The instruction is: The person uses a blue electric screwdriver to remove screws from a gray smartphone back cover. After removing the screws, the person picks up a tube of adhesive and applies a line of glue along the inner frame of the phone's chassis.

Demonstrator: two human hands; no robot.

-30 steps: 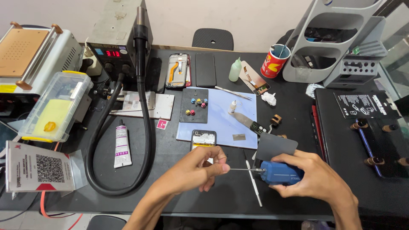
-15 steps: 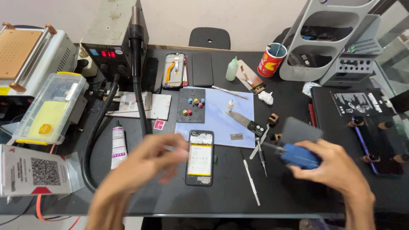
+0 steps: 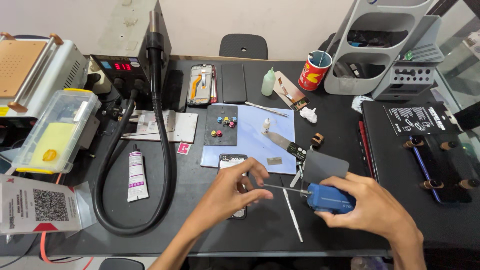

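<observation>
At the far left of my desk (image 3: 200, 235) stands a white card with a square code (image 3: 42, 205). A white glue tube (image 3: 135, 170) lies near it. The black station shows a red display (image 3: 122, 66). A red can (image 3: 315, 71) stands far behind.

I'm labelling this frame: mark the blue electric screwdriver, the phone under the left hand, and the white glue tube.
blue electric screwdriver (image 3: 331, 198), head view, blue body.
phone (image 3: 232, 161), head view, top edge.
white glue tube (image 3: 135, 172), head view, mid-tube.
</observation>
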